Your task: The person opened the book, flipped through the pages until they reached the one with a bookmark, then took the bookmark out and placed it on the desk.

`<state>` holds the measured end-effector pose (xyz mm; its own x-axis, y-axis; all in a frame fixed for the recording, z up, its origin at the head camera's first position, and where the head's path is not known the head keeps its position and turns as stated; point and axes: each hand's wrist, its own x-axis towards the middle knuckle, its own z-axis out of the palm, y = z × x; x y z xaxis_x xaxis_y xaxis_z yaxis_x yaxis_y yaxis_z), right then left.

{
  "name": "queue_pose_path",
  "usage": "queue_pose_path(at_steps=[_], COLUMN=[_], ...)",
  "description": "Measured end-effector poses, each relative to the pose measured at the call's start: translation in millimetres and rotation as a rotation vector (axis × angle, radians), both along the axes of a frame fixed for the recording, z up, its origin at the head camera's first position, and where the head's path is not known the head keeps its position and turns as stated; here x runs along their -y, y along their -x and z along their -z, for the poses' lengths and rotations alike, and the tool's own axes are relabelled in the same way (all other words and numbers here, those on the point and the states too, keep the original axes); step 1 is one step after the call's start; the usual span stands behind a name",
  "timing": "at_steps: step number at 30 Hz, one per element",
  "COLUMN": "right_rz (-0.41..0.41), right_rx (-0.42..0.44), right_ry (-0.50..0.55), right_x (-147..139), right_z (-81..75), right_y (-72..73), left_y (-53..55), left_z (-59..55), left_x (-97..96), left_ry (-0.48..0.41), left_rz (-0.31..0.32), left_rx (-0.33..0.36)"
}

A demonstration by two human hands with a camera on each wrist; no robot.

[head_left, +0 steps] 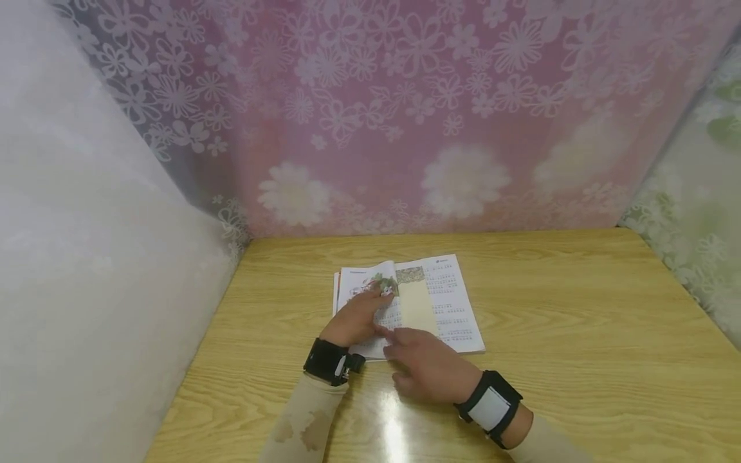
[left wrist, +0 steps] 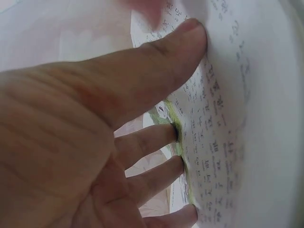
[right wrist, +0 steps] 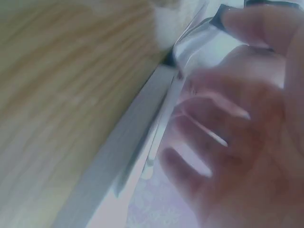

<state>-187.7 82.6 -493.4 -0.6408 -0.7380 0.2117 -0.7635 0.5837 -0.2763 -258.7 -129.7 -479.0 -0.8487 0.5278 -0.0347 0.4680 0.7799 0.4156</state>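
Observation:
An open book [head_left: 460, 302] with printed text lies on the wooden table. Along its fold, on the right-hand page, is a cream paper strip [head_left: 417, 305] with a patterned top band, its lower end close to my right hand. My left hand [head_left: 354, 319] rests on the left-hand page, beside a coloured picture [head_left: 370, 283]. In the left wrist view, its thumb and fingers [left wrist: 152, 178] are extended and spread against the page. My right hand [head_left: 434, 368] is at the book's lower edge near the fold, fingers loosely bent; the right wrist view shows them beside the page edges [right wrist: 128, 137].
The wooden table [head_left: 579, 321] stretches out around the book. A pink floral curtain [head_left: 370, 128] hangs behind it, with a pale sheet [head_left: 104, 257] on the left and a floral one [head_left: 700, 212] on the right. Both wrists wear black straps.

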Motion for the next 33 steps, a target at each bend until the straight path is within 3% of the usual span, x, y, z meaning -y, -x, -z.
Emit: queue_pose_path(at_steps=[5, 8, 18, 25, 28, 33], right_rz=[0.187, 0.225, 0.152, 0.097, 0.093, 0.089], right_rx=[0.004, 0.001, 0.026, -0.055, -0.049, -0.036], right_ry=[-0.043, -0.091, -0.097, -0.100, -0.096, -0.105], right_x=[-27.3, -41.8, -44.2, -39.9, -37.4, -35.3], right_z=[-9.9, -13.7, -7.0, -5.6, -6.0, -4.7], right_y=[5.8, 9.4, 13.9, 19.4, 19.2, 17.5], left_y=[3.6, 4.3, 2.9, 3.6, 2.0, -0.6], left_z=[2.1, 1.5, -3.1, -4.8, -7.0, -4.7], left_x=[-0.3, 0.6, -0.9, 0.3, 0.9, -2.6], left_ry=[0.040, 0.041, 0.023, 0.006, -0.004, 0.008], left_rz=[-0.027, -0.036, -0.030, -0.036, -0.047, -0.069], left_rx=[0.028, 0.049, 0.090, 0.139, 0.158, 0.139])
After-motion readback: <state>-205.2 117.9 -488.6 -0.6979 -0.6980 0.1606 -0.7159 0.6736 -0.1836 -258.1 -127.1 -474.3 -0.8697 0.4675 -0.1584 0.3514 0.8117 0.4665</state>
